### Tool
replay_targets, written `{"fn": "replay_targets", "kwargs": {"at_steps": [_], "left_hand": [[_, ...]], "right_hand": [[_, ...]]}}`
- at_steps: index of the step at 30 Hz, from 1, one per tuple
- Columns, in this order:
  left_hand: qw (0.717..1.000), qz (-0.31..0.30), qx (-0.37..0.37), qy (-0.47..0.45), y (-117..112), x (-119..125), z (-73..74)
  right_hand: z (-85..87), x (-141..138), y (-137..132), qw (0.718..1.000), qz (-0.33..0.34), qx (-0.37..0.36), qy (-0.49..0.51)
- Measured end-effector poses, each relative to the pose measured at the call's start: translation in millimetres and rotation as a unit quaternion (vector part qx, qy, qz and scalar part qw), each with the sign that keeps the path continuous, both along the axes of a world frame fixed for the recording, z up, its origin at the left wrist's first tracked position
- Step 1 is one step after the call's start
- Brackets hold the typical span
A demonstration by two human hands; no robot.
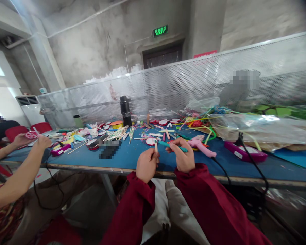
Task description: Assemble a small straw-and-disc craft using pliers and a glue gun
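Note:
My left hand (147,165) is closed around a pale wooden craft stick (156,147) that stands upright out of the fist. My right hand (183,157) pinches a teal stick (168,144) that lies nearly level and points left toward the wooden one. Both hands hover over the near edge of a blue table (127,157). Both of my sleeves are dark red. A pink glue gun (201,145) lies on the table just right of my right hand, its black cord running off the edge.
Craft sticks, round red-and-white discs and coloured straws litter the table. A black flask (125,110) stands at the back. A purple box (244,152) and clear plastic bags sit at the right. A co-worker's hands (33,137) hold a pink disc at the left. A perforated metal screen runs behind.

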State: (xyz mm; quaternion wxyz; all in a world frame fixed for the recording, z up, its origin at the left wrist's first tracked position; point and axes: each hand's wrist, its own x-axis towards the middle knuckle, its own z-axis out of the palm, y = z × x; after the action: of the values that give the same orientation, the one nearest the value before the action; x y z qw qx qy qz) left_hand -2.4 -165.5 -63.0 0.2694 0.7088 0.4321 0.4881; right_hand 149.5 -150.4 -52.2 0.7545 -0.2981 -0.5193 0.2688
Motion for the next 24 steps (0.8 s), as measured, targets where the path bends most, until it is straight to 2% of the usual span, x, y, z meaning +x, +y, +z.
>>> {"fn": "replay_targets", "kwargs": {"at_steps": [24], "left_hand": [[0.999, 0.016, 0.012, 0.027, -2.7, 1.2, 3.6]], "right_hand": [[2.3, 0.5, -2.7, 1.0, 0.002, 0.009, -0.016]]}}
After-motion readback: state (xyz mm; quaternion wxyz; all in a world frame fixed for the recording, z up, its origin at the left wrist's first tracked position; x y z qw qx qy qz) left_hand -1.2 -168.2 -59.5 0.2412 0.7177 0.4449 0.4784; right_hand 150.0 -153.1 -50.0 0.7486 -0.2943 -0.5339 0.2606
